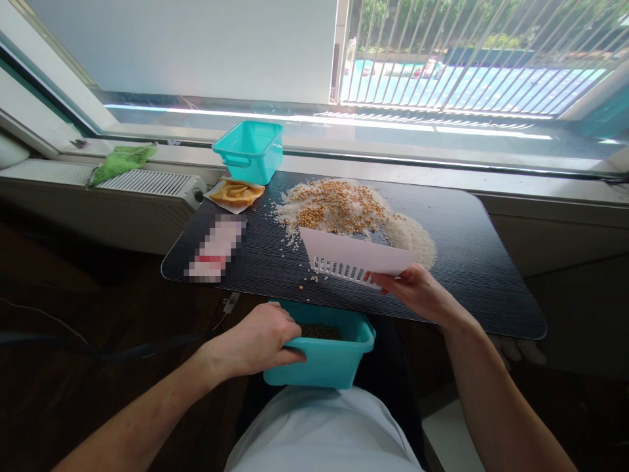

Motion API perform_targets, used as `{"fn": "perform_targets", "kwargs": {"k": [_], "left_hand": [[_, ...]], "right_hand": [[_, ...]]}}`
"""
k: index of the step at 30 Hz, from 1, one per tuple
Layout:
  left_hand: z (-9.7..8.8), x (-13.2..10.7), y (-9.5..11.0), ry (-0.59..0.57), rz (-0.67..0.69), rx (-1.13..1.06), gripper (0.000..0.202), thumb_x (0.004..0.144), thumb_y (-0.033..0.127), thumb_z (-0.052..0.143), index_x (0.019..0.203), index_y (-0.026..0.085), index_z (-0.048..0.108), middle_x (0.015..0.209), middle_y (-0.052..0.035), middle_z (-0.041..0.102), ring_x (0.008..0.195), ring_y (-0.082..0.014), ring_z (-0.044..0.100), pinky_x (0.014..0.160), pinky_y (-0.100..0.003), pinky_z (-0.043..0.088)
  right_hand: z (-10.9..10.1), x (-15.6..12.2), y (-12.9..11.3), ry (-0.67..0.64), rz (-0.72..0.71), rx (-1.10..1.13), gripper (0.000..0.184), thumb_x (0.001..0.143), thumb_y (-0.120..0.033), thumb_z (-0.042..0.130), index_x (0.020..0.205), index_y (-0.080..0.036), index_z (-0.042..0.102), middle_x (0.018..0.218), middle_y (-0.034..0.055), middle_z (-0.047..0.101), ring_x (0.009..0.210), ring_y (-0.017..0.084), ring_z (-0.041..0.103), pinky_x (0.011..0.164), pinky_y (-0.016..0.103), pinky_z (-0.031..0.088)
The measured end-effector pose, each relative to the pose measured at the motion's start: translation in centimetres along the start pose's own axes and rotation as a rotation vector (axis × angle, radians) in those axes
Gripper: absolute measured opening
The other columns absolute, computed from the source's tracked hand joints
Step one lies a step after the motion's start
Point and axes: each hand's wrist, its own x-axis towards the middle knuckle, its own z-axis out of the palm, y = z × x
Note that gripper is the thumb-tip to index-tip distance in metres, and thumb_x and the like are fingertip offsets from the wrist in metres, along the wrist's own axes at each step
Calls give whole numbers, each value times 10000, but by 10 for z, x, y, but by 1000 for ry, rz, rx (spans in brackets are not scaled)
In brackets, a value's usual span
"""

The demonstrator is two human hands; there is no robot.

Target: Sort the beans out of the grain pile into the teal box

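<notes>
My left hand (268, 337) is closed around the left rim of a turquoise plastic bin (314, 367), which is at my lap below the table's front edge. Dark grainy stuff lies inside it; I cannot make out its kind. In my right hand (417, 288) is a white slotted scraper (358, 252), a flat sheet with a row of slots along its lower edge. It is tilted over the table, just in front of a pile of yellow peas (339, 203) mixed with white rice (410, 236). A few loose grains lie between the scraper and the table edge.
The dark table (472, 262) stands against the window sill. On its far left are a second turquoise bin (250, 154), a yellow-orange folded item (237, 193) on white paper and a blurred-out packet (216, 249). A green cloth (122, 162) lies on the radiator (152, 183).
</notes>
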Motion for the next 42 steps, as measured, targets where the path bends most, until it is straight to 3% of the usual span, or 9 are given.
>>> {"fn": "perform_targets", "kwargs": {"k": [17, 23, 28, 31, 35, 38, 42], "left_hand": [[-4, -1, 3, -63, -42, 3, 266, 807, 399, 654, 664, 179, 612, 693, -27, 665, 742, -216, 628, 723, -299, 427], [-3, -1, 2, -74, -47, -1, 260, 810, 399, 649, 674, 180, 614, 697, -20, 665, 746, -210, 631, 732, -293, 421], [-1, -2, 1, -54, -46, -7, 275, 804, 413, 652, 670, 178, 604, 693, -10, 657, 751, -199, 625, 718, -275, 409], [-1, -3, 1, -50, -45, -5, 280, 805, 413, 653, 664, 177, 604, 688, -9, 654, 744, -192, 618, 713, -267, 404], [-1, -3, 2, -59, -44, -2, 266, 808, 399, 654, 670, 175, 610, 692, -13, 654, 746, -196, 616, 709, -273, 401], [2, -5, 2, -71, -62, 2, 260, 802, 403, 659, 681, 177, 619, 707, -23, 656, 752, -214, 615, 699, -290, 403], [6, -10, 2, -75, -88, 1, 250, 810, 390, 650, 683, 177, 627, 710, -26, 660, 739, -214, 615, 689, -295, 405]], "right_hand": [[3, -11, -1, -96, 57, 0, 308, 776, -456, 591, 703, -163, 651, 548, -14, 557, 525, 122, 462, 472, 236, 379], [17, -12, -6, -173, 34, 89, 292, 795, -396, 600, 923, -153, 697, 759, 11, 679, 644, 142, 563, 552, 228, 464], [29, -12, -8, -240, 10, 142, 295, 807, -369, 601, 997, -163, 695, 876, 19, 717, 740, 162, 619, 653, 251, 520], [30, -16, -3, -201, 20, 150, 279, 810, -380, 597, 953, -164, 702, 814, 18, 720, 683, 166, 621, 602, 258, 527], [42, -25, 0, 10, -36, 101, 284, 835, -392, 561, 983, -194, 701, 876, 28, 728, 766, 203, 653, 646, 285, 544], [65, -31, -4, 97, -115, -14, 274, 869, -346, 525, 1043, -203, 680, 967, 38, 719, 868, 211, 655, 750, 300, 531], [101, -29, -12, 95, -267, -155, 238, 896, -274, 472, 971, -179, 676, 864, 43, 700, 725, 163, 641, 653, 249, 502]]}}
